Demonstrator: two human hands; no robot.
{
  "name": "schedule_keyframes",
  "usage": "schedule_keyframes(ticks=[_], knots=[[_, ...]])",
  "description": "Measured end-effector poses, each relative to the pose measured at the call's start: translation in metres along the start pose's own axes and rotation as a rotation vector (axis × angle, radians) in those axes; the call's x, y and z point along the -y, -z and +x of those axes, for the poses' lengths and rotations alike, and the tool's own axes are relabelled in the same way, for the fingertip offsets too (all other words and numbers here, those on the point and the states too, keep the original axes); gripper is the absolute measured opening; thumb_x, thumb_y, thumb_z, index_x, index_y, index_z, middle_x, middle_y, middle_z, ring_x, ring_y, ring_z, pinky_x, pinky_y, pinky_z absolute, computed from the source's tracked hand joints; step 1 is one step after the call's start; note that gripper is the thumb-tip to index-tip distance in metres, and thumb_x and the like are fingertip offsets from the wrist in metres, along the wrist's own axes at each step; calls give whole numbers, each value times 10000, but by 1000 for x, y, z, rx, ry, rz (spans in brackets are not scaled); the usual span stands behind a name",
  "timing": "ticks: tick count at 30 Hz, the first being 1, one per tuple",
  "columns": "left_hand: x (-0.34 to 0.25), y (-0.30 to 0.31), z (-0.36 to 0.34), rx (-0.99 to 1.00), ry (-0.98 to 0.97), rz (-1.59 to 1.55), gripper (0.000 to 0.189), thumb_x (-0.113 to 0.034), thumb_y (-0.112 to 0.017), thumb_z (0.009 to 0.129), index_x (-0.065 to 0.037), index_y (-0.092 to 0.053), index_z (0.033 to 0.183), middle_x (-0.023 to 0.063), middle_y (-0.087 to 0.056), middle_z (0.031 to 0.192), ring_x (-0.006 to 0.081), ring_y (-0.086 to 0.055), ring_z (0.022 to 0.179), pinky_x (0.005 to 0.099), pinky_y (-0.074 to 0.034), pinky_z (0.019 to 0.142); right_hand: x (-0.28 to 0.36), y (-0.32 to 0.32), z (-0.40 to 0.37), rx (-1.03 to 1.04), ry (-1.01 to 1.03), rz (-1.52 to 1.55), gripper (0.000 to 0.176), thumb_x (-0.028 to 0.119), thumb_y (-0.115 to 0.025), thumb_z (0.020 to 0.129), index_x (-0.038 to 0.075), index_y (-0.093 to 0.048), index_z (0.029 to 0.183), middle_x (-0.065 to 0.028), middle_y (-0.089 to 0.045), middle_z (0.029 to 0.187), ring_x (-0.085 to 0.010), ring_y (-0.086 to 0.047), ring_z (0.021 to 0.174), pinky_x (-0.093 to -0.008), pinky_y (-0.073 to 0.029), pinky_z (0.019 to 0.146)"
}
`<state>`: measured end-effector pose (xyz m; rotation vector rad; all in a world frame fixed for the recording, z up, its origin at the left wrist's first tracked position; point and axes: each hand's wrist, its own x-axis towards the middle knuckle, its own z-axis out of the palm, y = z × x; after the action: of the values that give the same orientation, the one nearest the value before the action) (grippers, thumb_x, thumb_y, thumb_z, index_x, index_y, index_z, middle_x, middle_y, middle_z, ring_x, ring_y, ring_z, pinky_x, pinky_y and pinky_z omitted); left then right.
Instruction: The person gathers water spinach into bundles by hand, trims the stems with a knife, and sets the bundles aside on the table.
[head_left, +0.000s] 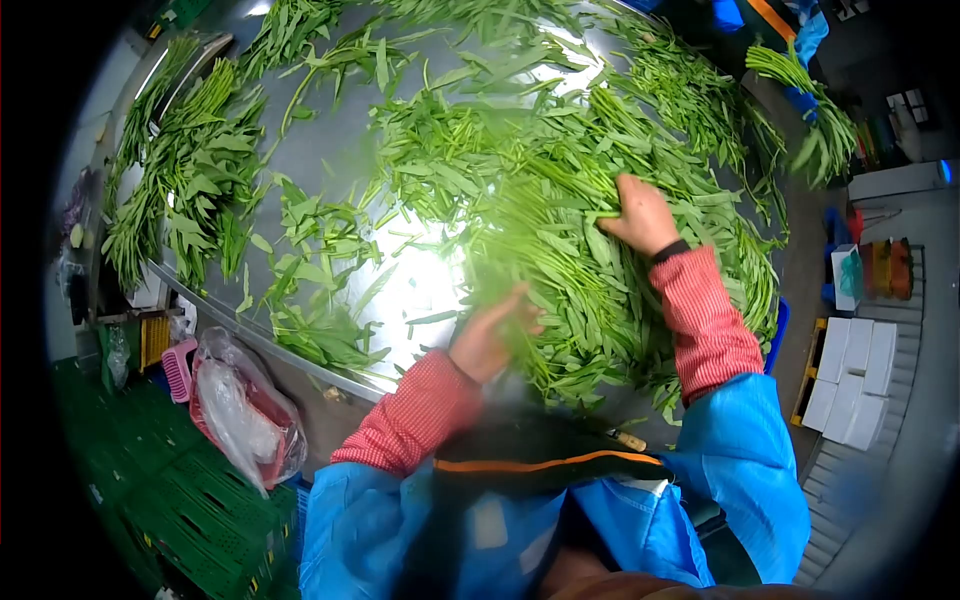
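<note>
A large heap of leafy water spinach covers the middle and right of the metal table. On the heap's right side, my right hand has its fingers closed around some stems. My left hand, smeared by motion, is at the heap's near left edge; its fingers are too blurred to show whether they grip anything. A blurred sheaf of stems lies just above it. Close to my body, a wooden handle sticks out at the table's near edge, and the rest of that tool is hidden.
Bunched greens lie at the table's left edge. At the upper right, beside another person, is a bunch with a blue tie. Green crates and a plastic bag are at lower left; white boxes stand at right.
</note>
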<state>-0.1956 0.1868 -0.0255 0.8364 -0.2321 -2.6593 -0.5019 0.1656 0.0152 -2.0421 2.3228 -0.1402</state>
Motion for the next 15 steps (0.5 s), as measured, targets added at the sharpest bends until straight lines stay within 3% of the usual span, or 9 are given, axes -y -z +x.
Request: schedule_keyframes(ticks=[2,7,8,11,13,15], knots=[[-2,-3,7,56,-2,-18,453,-279,-590,912,-83,-467,1302,70,-531,1068,234,-531,1033,405,-419,949,0,2,-13,-133,-21,120,449,267,-747,644,13,-529,944,-179,-603,799,-362,-606,772,-439,-497,695],[-13,-20,22,51,12,-62,455,-269,-582,921,-85,-448,1315,96,-574,1071,245,-565,1006,391,-430,945,-30,43,-10,-204,-295,438,590,285,-723,690,-28,-522,1148,-223,-657,916,-343,-657,826,-398,-522,728],[-15,-23,24,31,21,-97,453,-266,-580,922,-87,-448,1316,102,-580,1076,247,-570,1000,392,-432,945,-24,54,-10,-210,-293,370,581,276,-716,697,-26,-523,1154,-216,-661,900,-339,-658,818,-396,-525,719],[-15,-27,28,0,1,-125,433,-265,-577,924,-94,-458,1303,113,-585,1084,252,-577,997,387,-446,931,9,64,-8,-11,-352,288,614,258,-710,707,-39,-500,1202,-241,-638,1009,-330,-645,897,-373,-513,794],[-11,-27,28,-5,8,-114,415,-267,-580,922,-96,-470,1284,117,-585,1084,252,-576,1003,380,-458,914,7,11,-12,-171,-18,104,550,251,-745,675,-9,-516,1102,-210,-624,916,-347,-625,821,-403,-513,725],[-9,-23,25,-7,45,-91,398,-270,-588,918,-94,-483,1259,119,-584,1080,250,-572,1012,369,-472,893,36,2,-19,-132,12,-96,585,232,-771,638,10,-508,1111,-187,-607,878,-352,-613,791,-407,-509,686]])
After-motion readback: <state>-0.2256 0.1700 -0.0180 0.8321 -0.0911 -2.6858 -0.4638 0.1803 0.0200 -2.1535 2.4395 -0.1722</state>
